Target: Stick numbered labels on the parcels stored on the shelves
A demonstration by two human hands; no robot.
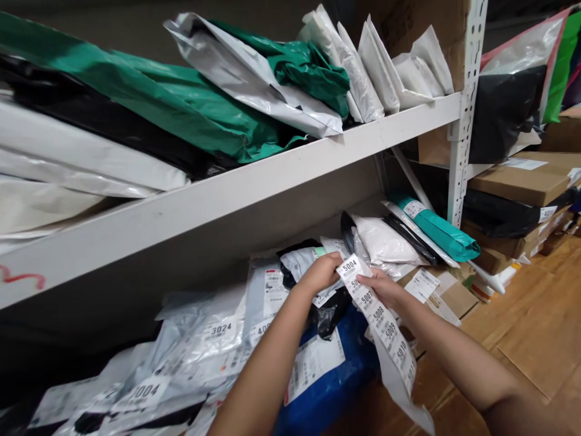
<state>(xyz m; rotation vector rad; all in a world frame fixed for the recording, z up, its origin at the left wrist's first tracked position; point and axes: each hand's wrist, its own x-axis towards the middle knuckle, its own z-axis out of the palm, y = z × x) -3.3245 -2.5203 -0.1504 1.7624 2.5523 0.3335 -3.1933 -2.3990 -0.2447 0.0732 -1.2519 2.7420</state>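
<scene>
Pinched a strip of numbered labels [384,327] near its top with the right hand [385,289], letting the rest hang below. Made out 5004 at the top, then 5007 to 5010 farther down (with 1 number between partly covered by that hand). Curled the left hand [321,274] at the strip's top left edge; could not tell a grip from a light touch. Had a blue package [331,396] below the left hand, plastic-wrapped packages [218,348] to its left, a white pouch [385,238] just beyond the right hand, a teal parcel [442,229] farther beyond and to its right, and a white shelf beam [272,175] above both.
</scene>
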